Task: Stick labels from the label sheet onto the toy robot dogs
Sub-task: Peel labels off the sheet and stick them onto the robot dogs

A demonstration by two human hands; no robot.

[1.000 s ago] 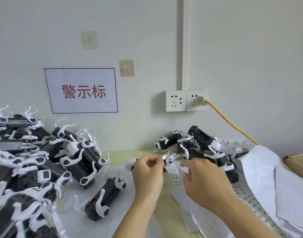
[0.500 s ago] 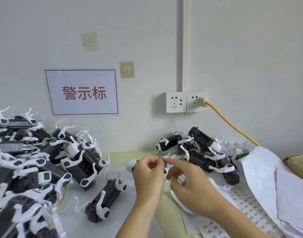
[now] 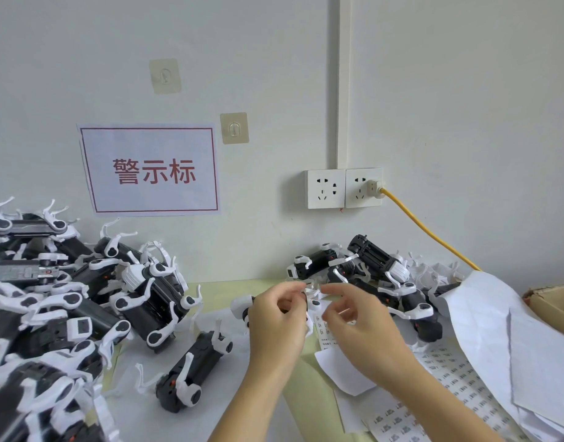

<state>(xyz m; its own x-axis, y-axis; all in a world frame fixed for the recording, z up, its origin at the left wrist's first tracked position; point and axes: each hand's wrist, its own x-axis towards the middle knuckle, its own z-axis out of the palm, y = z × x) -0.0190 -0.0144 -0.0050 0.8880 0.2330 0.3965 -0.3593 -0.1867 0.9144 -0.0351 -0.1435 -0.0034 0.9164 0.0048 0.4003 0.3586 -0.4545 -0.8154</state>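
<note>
Centre frame: left hand [image 3: 276,327] curled round a black-and-white toy robot dog [image 3: 242,306], whose white end pokes out left of the knuckles; most of its body is hidden behind the hand. Right hand [image 3: 357,327] just beside it, fingers bent with thumb and forefinger close together; motion blur, so I cannot tell whether a label is pinched between them. A narrow label strip [image 3: 322,333] hangs between the two hands.

Lower right: label sheets [image 3: 434,397], flat white paper with rows of tiny dark print, too small to read, partly under a large creased white backing sheet [image 3: 510,346]. Brown cardboard box [image 3: 555,307] at the right edge.

Left side: heaped pile of robot dogs [image 3: 67,298], glossy black bodies, curved white plastic legs. One single dog [image 3: 194,371] lies alone at lower centre. A smaller pile [image 3: 379,269] sits against the wall behind the hands.

Wall: red-bordered paper sign [image 3: 153,170] reading "警示标"; two adhesive hooks [image 3: 234,128]; a double white socket [image 3: 344,188] with a yellow cable [image 3: 430,232] plugged in. Pale green tabletop [image 3: 300,387].
</note>
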